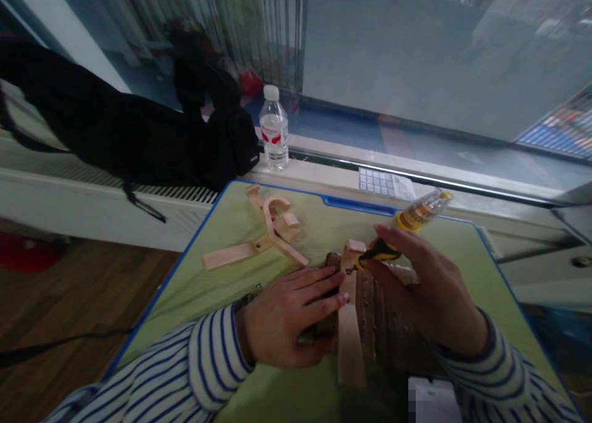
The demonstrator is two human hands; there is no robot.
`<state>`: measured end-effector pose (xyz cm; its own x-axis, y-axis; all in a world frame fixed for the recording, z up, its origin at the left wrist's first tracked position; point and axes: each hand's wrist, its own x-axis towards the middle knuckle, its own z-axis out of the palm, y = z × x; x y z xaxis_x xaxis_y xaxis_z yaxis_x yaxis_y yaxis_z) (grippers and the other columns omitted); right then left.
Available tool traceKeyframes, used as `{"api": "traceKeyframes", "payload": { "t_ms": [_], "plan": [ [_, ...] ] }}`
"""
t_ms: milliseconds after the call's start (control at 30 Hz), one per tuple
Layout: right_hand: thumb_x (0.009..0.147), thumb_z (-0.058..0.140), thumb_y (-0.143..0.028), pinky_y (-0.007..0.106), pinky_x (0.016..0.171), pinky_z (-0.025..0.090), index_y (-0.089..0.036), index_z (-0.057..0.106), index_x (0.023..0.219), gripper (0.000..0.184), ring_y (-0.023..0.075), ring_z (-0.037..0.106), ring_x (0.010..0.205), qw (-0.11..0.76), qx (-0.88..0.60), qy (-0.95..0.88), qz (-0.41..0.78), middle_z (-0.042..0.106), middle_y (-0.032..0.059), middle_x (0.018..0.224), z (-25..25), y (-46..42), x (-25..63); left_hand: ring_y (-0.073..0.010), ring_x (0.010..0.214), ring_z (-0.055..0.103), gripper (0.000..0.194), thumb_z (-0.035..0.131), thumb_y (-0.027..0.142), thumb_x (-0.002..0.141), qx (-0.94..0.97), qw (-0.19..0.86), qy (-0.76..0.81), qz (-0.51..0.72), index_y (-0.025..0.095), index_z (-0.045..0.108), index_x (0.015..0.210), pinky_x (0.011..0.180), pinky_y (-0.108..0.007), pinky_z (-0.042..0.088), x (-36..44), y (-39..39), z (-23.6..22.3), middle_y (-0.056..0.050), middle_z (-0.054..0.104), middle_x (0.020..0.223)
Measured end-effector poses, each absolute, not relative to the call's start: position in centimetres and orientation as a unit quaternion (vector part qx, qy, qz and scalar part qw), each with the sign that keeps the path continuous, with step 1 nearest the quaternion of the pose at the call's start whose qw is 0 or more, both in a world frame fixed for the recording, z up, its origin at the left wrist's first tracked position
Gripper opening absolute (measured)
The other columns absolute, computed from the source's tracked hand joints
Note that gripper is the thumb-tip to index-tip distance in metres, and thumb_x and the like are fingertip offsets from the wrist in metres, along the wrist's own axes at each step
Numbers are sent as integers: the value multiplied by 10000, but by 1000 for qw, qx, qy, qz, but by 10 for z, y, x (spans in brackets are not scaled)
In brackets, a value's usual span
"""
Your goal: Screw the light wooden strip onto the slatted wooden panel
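My right hand [430,287] is closed round a screwdriver [423,212] with a clear and yellow handle and a black and yellow lower part. Its tip meets a pale wooden strip [350,343] near the strip's upper end, where a small dark screw or hole shows. My left hand [293,318] holds that strip from the left, fingertips pressed on its edge. Under the strip lies a brown ridged piece [382,312] with rows of small dots, partly covered by my right hand. Further left rests a wooden assembly [277,232] with a curved hook and several joined strips.
The small table [222,293] has a green top and blue edge. Behind it a water bottle [274,133] stands on the sill beside a black bag [231,139]. A gridded card [377,182] lies on the sill. A white object [435,401] is at the near edge.
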<state>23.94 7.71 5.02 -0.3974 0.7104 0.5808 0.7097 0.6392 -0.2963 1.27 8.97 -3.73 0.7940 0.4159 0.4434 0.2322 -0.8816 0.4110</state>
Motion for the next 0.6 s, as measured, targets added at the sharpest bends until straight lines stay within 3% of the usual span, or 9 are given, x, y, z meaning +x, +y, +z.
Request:
{"api": "traceKeyframes", "payload": {
  "t_ms": [300,600],
  "plan": [
    [858,586,-121,321,788,552,-194,418,1335,511,175,670,892,361,-413,-835,41,695,61,1002,47,77,239,-293,1318,425,601,599,340,746,935,166,169,266,141,477,1300,1058,-458,407,13,90,-39,-176,495,1382],
    [849,606,-102,237,814,531,-231,437,1317,514,128,648,938,379,-399,-834,49,682,33,1061,46,78,237,-281,1331,407,598,586,340,753,935,154,170,270,147,469,1307,1068,-445,398,13,90,-39,-166,494,1384]
  ]
}}
